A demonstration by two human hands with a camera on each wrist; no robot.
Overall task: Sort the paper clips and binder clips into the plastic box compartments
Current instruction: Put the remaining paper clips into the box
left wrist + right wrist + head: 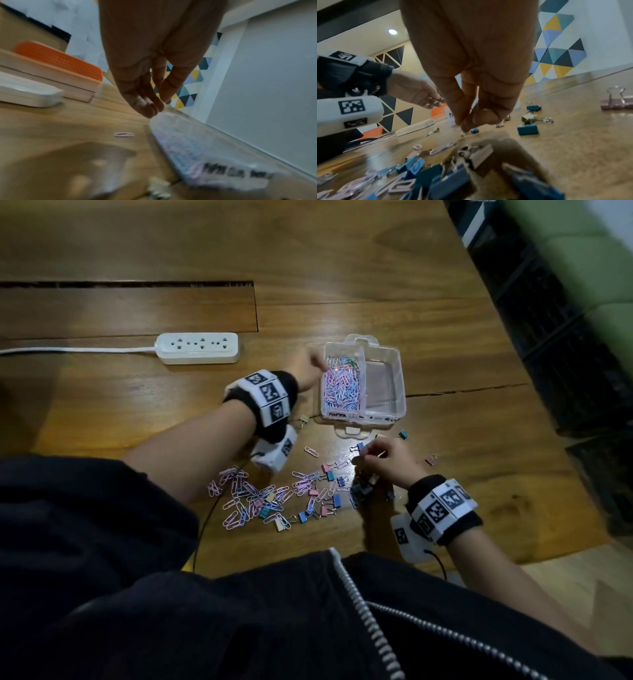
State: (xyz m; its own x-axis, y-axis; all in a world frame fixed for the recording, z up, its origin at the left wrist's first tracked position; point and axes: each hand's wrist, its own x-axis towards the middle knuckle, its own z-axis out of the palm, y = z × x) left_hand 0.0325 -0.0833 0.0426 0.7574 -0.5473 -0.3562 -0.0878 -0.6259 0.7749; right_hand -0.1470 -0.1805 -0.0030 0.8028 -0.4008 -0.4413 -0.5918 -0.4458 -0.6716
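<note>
Nearest the person, a dark zipped jacket fills the lower edge of the head view, and both forearms reach out over a wooden table with glossy grain and a long dark crack. Just beyond the jacket lies a loose scatter of paper clips, thin bent wire loops in pink, lilac and blue, mixed with small binder clips, folded metal bodies in blue, teal and pink with silvery wire handles.

The right hand hovers at the far edge of that scatter, its fingertips drawn together; it pinches a small blue binder clip just above the table. A teal binder clip and a pink one lie apart to the right.

Farther on sits the clear plastic box, rectangular with rounded corners and a tab at each end. Its left compartment is heaped with paper clips; its right compartment looks bare. The left hand hangs at the box's left rim, fingers straight, loosely together and holding nothing.

A white power strip with a smooth casing lies to the left, its cord running off frame. In the wrist views a wall of coloured triangles and an orange perforated chair back stand behind the table.
</note>
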